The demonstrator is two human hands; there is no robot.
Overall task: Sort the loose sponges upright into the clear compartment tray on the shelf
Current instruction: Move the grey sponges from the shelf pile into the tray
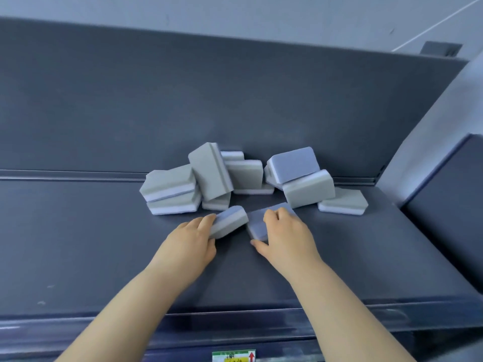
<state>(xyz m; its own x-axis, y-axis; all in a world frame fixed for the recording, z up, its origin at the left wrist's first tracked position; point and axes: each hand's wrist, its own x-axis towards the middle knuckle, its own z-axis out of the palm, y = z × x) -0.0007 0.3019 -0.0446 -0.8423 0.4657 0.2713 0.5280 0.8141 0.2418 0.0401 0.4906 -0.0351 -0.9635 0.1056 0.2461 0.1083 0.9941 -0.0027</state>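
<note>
Several grey, white and blue layered sponges lie in a loose pile (209,176) on the dark shelf (78,244), against its back panel. My left hand (192,240) grips one sponge (230,222) by its left end, tilted with the grey face toward me. My right hand (285,231) is closed over another sponge (254,220) lying blue face up, thumb at its near edge. The two held sponges almost touch, just in front of the pile. No clear compartment tray is in view.
The shelf's dark back panel (235,100) rises behind the pile. A dark side wall (444,210) stands at the right. The shelf's front lip (104,325) runs below my forearms, with a small label (234,356) under it.
</note>
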